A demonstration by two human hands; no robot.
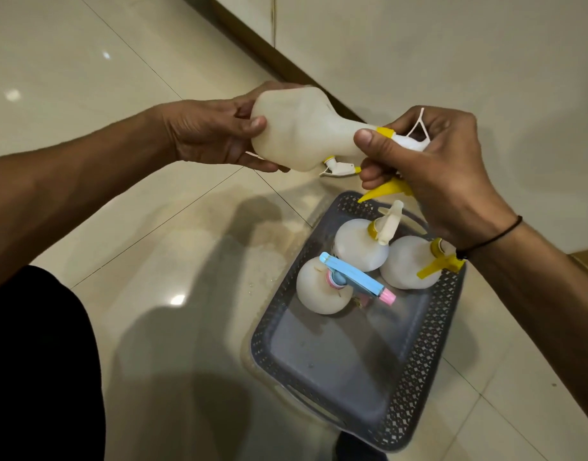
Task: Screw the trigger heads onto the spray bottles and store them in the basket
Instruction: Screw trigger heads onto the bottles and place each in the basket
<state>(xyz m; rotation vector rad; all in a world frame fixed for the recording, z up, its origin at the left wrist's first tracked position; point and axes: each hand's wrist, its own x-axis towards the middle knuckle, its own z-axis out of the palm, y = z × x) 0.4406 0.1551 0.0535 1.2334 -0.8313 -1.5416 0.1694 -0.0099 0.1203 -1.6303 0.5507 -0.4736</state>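
Bottle (299, 128) in L grip (212, 134), head (399, 141) in R (432, 168)

I am crouched on what looks like the floor of a home, going by the large glossy cream floor tiles (159, 207) with thin grout lines that mirror the ceiling lights as bright spots. Beyond the grey perforated plastic basket (415, 371) that sits on these tiles, a dark brown skirting strip (286, 66) runs along the foot of a plain pale wall (452, 61), the sort of finish a house or flat has. Household spray bottles (359, 244) stand upright inside that basket, and no bench, shelving or machinery shows around it.
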